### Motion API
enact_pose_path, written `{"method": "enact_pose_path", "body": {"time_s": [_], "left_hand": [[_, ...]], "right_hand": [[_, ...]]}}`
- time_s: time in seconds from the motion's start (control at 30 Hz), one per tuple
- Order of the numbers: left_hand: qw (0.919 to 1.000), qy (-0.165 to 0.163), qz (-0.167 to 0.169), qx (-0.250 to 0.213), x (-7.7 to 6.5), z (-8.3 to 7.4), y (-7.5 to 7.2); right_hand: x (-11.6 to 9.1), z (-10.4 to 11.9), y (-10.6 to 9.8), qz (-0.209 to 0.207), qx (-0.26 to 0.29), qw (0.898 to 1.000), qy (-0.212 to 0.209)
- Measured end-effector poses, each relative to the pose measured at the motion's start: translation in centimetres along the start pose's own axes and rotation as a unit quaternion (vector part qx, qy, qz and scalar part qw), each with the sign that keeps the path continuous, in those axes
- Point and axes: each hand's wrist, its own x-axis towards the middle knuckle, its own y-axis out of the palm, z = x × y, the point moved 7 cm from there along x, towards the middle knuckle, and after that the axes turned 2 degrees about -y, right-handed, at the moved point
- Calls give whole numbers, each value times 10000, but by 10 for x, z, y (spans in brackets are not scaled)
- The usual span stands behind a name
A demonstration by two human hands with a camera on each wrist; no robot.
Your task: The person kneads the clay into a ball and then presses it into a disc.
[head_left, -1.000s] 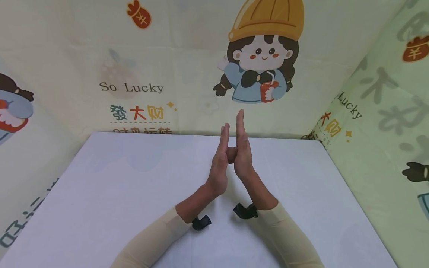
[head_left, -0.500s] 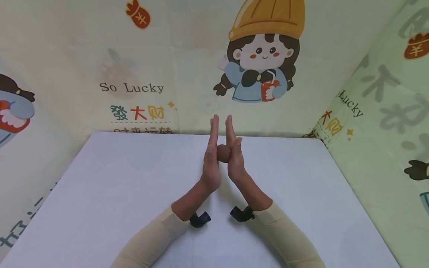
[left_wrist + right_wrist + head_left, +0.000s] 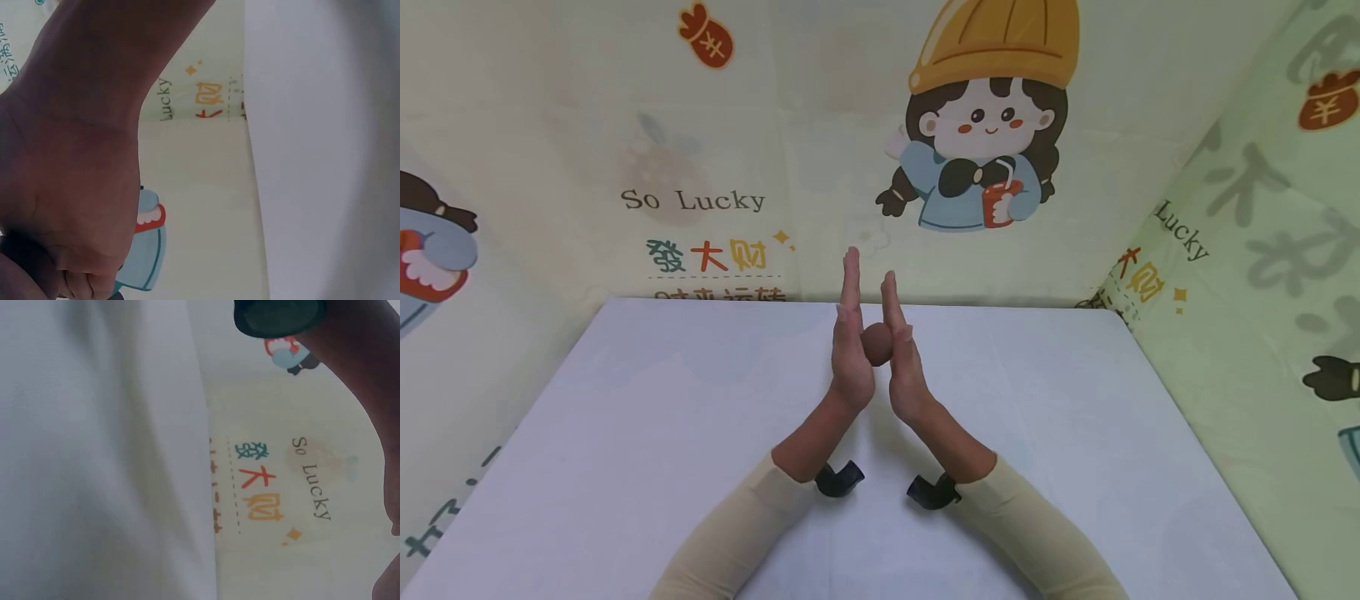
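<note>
Between the flat palms, in the head view, sits a small round brown ball that looks like clay or dough. My left hand touches its left side, fingers straight and pointing up and away. From the right, my right hand touches it with fingers also extended. The left fingertips reach higher in the view than the right ones. Both hands are over the white table. In the left wrist view a large part of a hand shows, with the dark, shaded ball beside it.
Black curved mounts sit on the inner sides of both wrists. Behind the table hangs a pale printed cloth with cartoon figures and lettering, and it also runs down both sides. Light sleeves cover the forearms.
Both hands and the ball have shifted left. One second ago the right fingertips stood farther forward; now the left ones do. More of the ball shows between the palms.
</note>
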Motion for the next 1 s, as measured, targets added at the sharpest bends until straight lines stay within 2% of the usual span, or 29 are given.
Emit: {"method": "enact_pose_path", "body": {"time_s": [0.37,0.67,1.0], "left_hand": [[9993,-90,-350,133,10,4,-16],[9969,-17,-617,482,14,9,-30],[9964,-196,-490,664,13,28,-34]], "right_hand": [[-3,4,12,167,-26,9998,40],[-6,10,19,279,-216,9991,-245],[-4,16,18,224,-403,9978,-474]]}}
